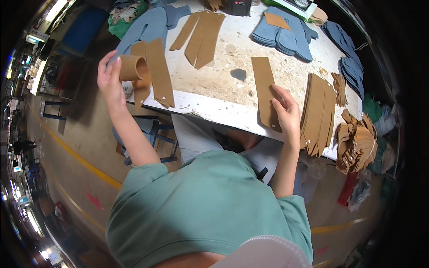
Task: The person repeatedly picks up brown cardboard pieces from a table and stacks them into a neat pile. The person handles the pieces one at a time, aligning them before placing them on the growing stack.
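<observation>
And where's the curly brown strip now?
The curly strip is at the left of the head view, in the left hand, beside flat brown strips on the table.

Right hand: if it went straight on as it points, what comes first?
The right hand would likely meet the brown strip at its fingers first; depth leaves any present contact unclear.

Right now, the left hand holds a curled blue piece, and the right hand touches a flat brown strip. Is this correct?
Not quite: the curled piece in the left hand is brown, not blue, as the head view shows.
</observation>
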Motion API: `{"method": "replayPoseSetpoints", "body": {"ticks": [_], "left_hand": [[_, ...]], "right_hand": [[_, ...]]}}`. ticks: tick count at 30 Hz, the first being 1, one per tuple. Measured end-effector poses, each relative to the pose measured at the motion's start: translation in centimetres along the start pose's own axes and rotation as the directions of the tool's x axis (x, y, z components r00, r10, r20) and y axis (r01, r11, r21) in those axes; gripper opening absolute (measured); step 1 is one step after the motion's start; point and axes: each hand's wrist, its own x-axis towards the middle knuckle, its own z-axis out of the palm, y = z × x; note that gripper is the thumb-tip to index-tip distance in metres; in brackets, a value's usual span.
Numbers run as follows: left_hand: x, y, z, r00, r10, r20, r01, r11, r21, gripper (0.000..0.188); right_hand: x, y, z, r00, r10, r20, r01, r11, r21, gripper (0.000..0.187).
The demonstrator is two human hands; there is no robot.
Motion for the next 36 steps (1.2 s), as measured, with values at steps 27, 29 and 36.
{"method": "replayPoseSetpoints", "body": {"ticks": [27, 29, 36], "left_hand": [[-13.6, -4.7, 11.5, 0.722, -0.437, 0.536, 0.295, 0.896, 0.333, 0.049], [-13.7, -4.5, 11.6, 0.724, -0.434, 0.536, 0.283, 0.896, 0.343, 0.049], [-14.1, -3.7, 11.8, 0.82, -0.28, 0.499, -0.038, 0.843, 0.537, 0.036]], "right_hand": [[-2.3, 0.3, 1.7, 0.991, 0.102, 0.086, -0.12, 0.96, 0.255, 0.06], [-2.3, 0.2, 2.4, 0.989, 0.097, 0.116, -0.121, 0.968, 0.221, 0.061], [-3.4, -1.5, 2.3, 0.998, 0.019, 0.059, -0.004, 0.971, -0.241, 0.048]]}}
